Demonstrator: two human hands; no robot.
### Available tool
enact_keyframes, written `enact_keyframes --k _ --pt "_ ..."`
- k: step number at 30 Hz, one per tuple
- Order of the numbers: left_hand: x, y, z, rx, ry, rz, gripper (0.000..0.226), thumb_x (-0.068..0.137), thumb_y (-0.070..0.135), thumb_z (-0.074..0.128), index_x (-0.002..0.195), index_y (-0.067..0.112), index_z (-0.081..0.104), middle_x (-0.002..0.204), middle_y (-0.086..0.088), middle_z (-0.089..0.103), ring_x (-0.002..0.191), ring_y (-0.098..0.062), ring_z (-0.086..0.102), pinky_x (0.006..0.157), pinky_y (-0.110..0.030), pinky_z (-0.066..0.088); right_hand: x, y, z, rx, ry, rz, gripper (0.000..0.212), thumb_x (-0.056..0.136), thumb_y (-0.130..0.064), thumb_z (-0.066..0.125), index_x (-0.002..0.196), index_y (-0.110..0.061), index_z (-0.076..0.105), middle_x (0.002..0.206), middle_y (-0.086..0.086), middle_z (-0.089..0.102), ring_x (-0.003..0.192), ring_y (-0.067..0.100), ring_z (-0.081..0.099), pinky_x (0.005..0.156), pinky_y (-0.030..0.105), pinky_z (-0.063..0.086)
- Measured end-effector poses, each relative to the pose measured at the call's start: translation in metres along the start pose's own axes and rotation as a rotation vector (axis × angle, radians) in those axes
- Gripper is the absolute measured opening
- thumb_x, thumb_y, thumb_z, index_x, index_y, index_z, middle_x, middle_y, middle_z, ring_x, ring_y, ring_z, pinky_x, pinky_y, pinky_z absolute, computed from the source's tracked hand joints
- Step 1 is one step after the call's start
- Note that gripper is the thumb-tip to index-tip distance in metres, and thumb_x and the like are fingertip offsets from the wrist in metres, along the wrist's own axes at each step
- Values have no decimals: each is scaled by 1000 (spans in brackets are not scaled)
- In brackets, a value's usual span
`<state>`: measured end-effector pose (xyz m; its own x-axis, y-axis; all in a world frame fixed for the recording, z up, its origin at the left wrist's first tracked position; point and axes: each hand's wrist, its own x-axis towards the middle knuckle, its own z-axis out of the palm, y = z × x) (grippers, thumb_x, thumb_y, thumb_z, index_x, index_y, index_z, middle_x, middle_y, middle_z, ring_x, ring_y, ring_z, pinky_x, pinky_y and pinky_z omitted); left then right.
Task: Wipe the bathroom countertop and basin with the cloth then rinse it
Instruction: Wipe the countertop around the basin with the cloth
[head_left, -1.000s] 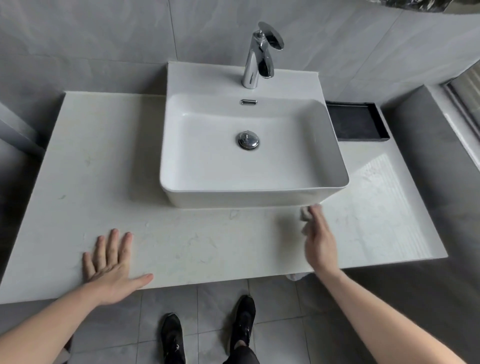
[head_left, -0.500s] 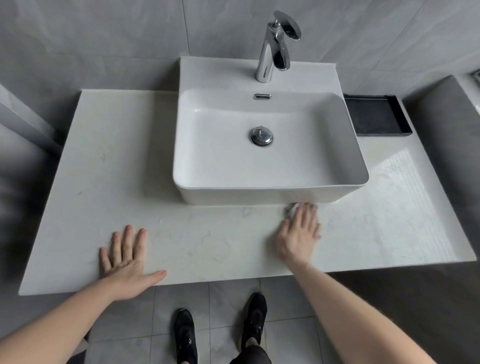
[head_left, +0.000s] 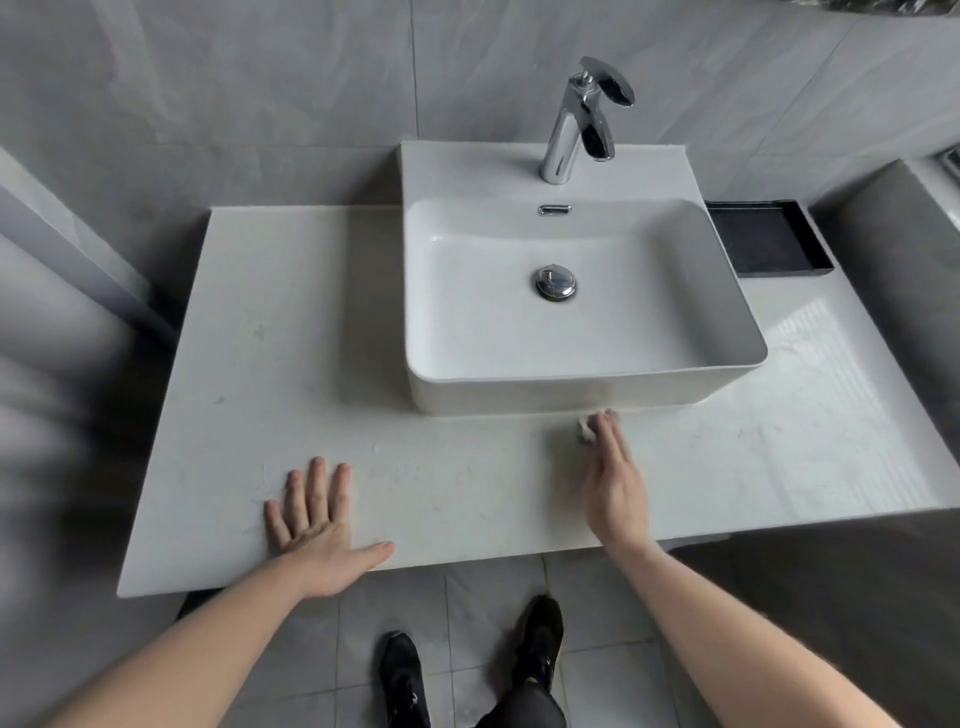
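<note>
Cloth (head_left: 586, 429), small and white, pressed under straight right hand (head_left: 615, 486) fingers before the basin (head_left: 582, 395); flat, empty left hand (head_left: 317, 525) braces the bench (head_left: 441, 483).

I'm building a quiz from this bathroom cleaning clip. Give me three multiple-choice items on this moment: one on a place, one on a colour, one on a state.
1. Where is the cloth?
A. Inside the basin
B. On the countertop before the basin's front wall
C. In the tray

2. What colour is the tray right of the basin?
A. White
B. Black
C. Red

3. How does the left hand lie?
A. Flat on the countertop, fingers spread
B. Gripping the faucet
C. Curled into a fist

Answers: 1 B, the cloth sits under the right hand's fingertips below the basin front. 2 B, the tray is dark against the white top. 3 A, its straight fingers rest on the surface.
</note>
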<state>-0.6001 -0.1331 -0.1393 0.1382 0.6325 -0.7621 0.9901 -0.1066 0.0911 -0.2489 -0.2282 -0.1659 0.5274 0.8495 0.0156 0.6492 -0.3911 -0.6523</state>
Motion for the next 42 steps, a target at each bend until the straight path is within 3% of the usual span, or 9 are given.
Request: enact_keyframes --k 3,8,13,22,26,29,32,37,42 --pt "-1 -2 0 -9 6 20 122 73 85 41 129 30 -52 138 -1 -64 134 -31 -52 115 -60 -22 22 41 -39 -167 75 172 48 104 -4 40 152 -11 42 166 7 31 155 21 23 123 45 28" --pt "2 -3 1 -9 2 33 121 75 84 41 129 29 -53 136 -1 -65 133 -31 -53 115 -61 -22 32 58 -22 -418 -124 378 62 106 -36 30 163 -18 15 172 -1 1 158 18 -7 126 54 3" --pt "5 -2 1 6 -7 19 122 75 84 40 134 28 -50 137 -1 -65 133 -31 -53 115 -61 -21 -8 -22 53 -395 -164 145 66 104 -41 25 164 -19 7 172 1 -4 157 19 -15 127 46 -10" --pt "11 -2 2 38 5 -15 124 71 86 41 136 29 -49 138 0 -64 133 -29 -53 116 -58 -21 -33 -94 109 -362 -593 -575 77 95 -16 39 164 -22 6 171 -4 -9 157 15 -18 125 41 -9" --pt "9 -4 3 25 29 23 124 72 85 40 138 29 -48 138 1 -64 133 -28 -54 116 -59 -21 -14 -52 72 -348 -525 -402 77 97 -14 48 164 -29 11 170 -9 -5 157 12 -13 127 37 -6" --pt "7 -9 0 14 40 50 122 73 83 41 139 30 -46 140 3 -62 133 -27 -53 117 -58 -20 -3 -9 34 -419 -421 -193 60 105 -42 30 163 -34 14 171 -12 -1 158 12 -11 128 44 4" --pt "4 -18 -1 -38 67 116 116 77 78 44 145 36 -40 146 7 -57 136 -23 -51 118 -55 -20 1 15 12 -466 -321 21 63 103 -49 18 163 -33 12 172 -9 -3 157 12 -12 128 47 4" --pt "1 -52 -7 -231 257 280 80 92 56 50 159 40 8 165 21 -14 153 -9 -16 125 -40 2 -11 -18 47 -422 -190 332 67 100 -48 14 163 -32 1 171 -4 -10 157 18 -16 127 53 -2" --pt "11 -115 -19 -499 617 180 52 91 17 64 142 21 53 152 7 43 143 -15 35 120 -37 29 -58 -97 115 -392 -238 176 66 102 -46 19 163 -30 -1 172 -2 -9 157 21 -16 127 52 -4"
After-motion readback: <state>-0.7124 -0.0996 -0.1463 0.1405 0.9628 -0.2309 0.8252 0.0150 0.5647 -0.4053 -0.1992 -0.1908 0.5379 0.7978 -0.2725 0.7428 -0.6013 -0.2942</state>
